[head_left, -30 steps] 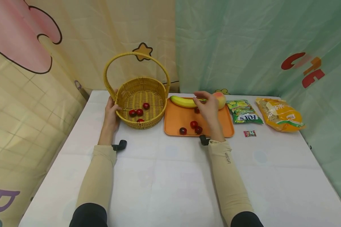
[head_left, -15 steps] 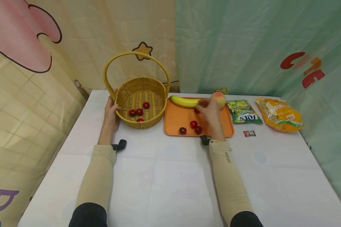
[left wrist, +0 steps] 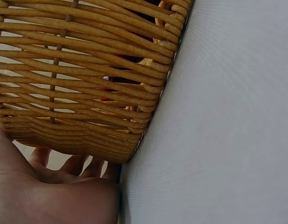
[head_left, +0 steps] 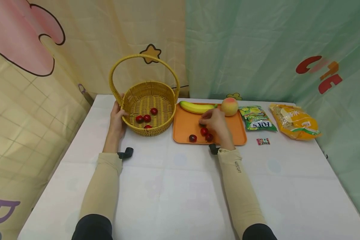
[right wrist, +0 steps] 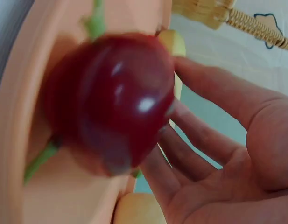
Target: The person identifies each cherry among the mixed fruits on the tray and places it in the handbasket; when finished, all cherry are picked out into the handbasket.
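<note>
Cherries (head_left: pixel 204 132): three on tray (head_left: pixel 181 128), near front edge, two close together. Small red packet (head_left: pixel 263 141) on table (head_left: pixel 180 193), right of tray. Right hand (head_left: pixel 217 122) over tray just behind cherries, finger and thumb pinching dark cherry (head_left: pixel 202 125), mostly covered from above. Left hand (head_left: pixel 117 120) grips left side of basket (head_left: pixel 150 132); basket stands left of tray, four cherries (head_left: pixel 147 118) inside. Green pack (head_left: pixel 257 118), yellow pack (head_left: pixel 295 122) also right of tray. Banana (head_left: pixel 196 107), peach (head_left: pixel 229 106) at back of tray. Curtain (head_left: pixel 258 50) behind table.
</note>
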